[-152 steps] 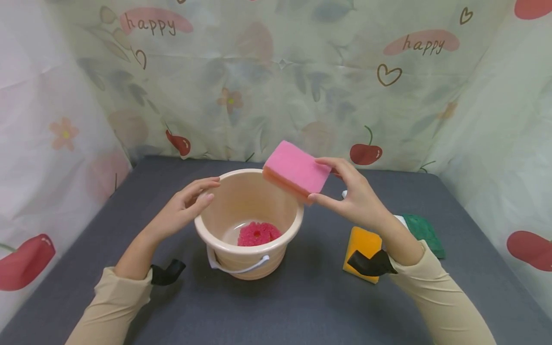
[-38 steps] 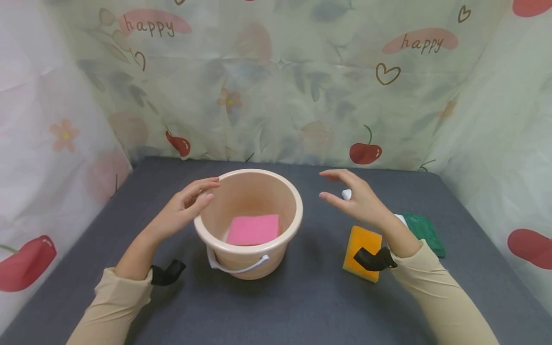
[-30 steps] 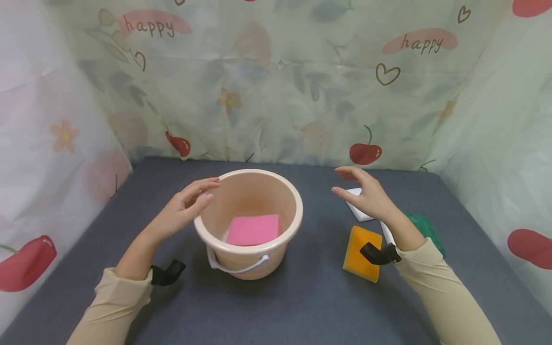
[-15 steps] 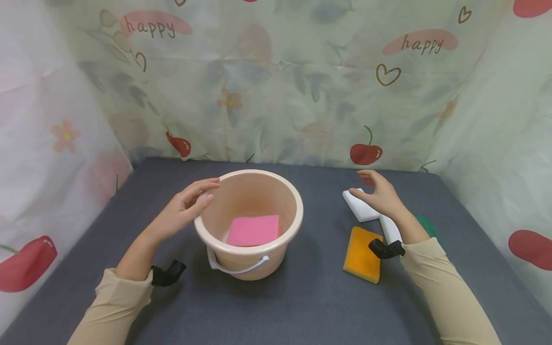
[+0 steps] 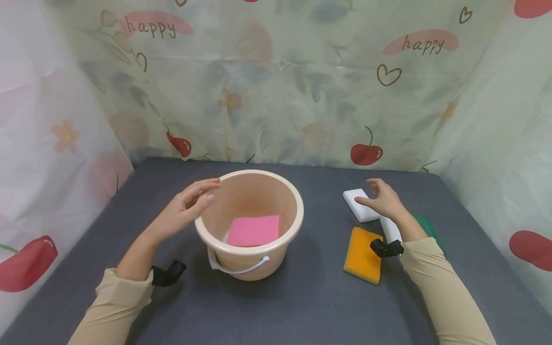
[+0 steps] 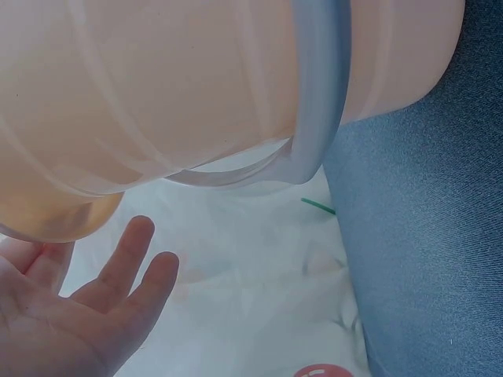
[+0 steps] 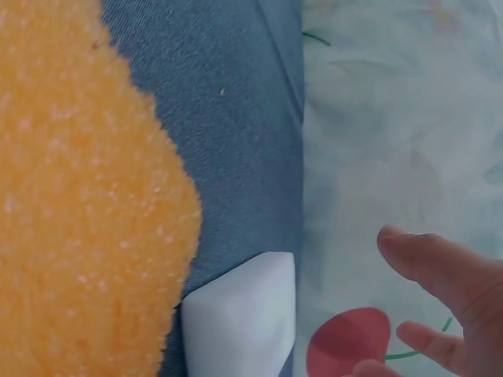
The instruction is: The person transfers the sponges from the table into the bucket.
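My left hand (image 5: 183,211) is at the left rim of a peach plastic bucket (image 5: 254,258), its fingers loosely bent; the left wrist view shows its fingertips close to the rim. A pink sponge (image 5: 253,231) lies inside the bucket. Over to the right, my right hand (image 5: 385,201) hovers by a white sponge block (image 5: 358,203), thumb and fingers spread with nothing between them. From the right wrist, a gap shows between the hand (image 7: 448,298) and the white block (image 7: 240,318). Nearer me lies an orange sponge (image 5: 362,254).
A second white piece (image 5: 390,230) and a green scrubbing cloth or pad (image 5: 427,227) lie partly hidden under the right forearm. The bucket's pale handle (image 5: 246,270) hangs at its front. A patterned curtain (image 5: 280,96) surrounds the dark table (image 5: 293,306).
The pink sponge has gone from the right hand into the bucket, hiding the red piece there. The right hand has since moved right and lower to the white block; the left stays.
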Available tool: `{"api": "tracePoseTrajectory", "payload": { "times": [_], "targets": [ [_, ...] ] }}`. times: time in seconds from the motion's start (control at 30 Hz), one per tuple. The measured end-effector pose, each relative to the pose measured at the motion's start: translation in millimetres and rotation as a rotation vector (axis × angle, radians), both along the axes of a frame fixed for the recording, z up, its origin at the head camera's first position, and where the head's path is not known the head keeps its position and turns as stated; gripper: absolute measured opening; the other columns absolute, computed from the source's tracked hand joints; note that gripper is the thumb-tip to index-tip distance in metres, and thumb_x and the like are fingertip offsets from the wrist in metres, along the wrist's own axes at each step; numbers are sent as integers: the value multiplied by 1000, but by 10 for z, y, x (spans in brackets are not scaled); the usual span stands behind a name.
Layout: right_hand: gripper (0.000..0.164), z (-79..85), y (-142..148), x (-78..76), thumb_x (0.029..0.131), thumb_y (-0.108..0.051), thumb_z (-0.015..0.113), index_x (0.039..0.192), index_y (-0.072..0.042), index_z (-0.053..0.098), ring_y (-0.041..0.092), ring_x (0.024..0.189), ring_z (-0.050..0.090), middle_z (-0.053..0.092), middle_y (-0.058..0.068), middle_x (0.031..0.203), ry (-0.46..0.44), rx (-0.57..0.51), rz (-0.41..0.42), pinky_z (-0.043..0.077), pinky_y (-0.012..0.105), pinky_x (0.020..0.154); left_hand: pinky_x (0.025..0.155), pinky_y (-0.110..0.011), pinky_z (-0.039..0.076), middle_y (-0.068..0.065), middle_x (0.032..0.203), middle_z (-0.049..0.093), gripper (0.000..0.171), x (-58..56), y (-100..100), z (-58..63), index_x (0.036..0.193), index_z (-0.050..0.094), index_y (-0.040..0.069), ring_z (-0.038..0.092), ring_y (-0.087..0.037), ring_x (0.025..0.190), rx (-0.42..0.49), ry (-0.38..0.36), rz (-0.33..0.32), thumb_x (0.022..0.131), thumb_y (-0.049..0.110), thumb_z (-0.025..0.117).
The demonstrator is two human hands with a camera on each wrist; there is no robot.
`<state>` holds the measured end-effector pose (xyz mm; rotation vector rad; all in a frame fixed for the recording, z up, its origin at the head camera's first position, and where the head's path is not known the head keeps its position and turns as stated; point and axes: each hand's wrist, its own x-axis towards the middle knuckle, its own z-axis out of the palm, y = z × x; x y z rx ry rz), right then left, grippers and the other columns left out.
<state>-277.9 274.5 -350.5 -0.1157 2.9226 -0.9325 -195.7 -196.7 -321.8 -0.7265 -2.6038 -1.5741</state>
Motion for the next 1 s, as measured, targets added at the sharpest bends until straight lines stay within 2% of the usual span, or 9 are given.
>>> {"api": "tracePoseTrajectory", "payload": {
  "times": [0.23,0.53,1.0],
  "targets": [
    [81,-112,48,-32,86,-32,64,143,6,21,47,133,28,26,36,144,-92,3,-6,34,58,103,93,-7,36,-10,148,36,38,-2,-4,-7,134,47,7,35,-29,136,1,1,1,98,20,46],
    [86,-202,83,-57,85,-28,66,143,8,15,49,131,28,24,38,143,-153,8,-15,33,58,103,93,-7,37,-10,148,36,37,-6,-7,-13,134,47,7,35,-29,136,9,-1,-2,98,19,47],
    [89,-274,63,-64,78,-25,73,140,10,19,44,114,41,33,37,137,-161,78,-3,39,56,95,93,-7,36,-9,148,35,37,-4,-11,-4,134,47,9,34,-28,137,-1,-1,0,98,20,47]
  ]
}}
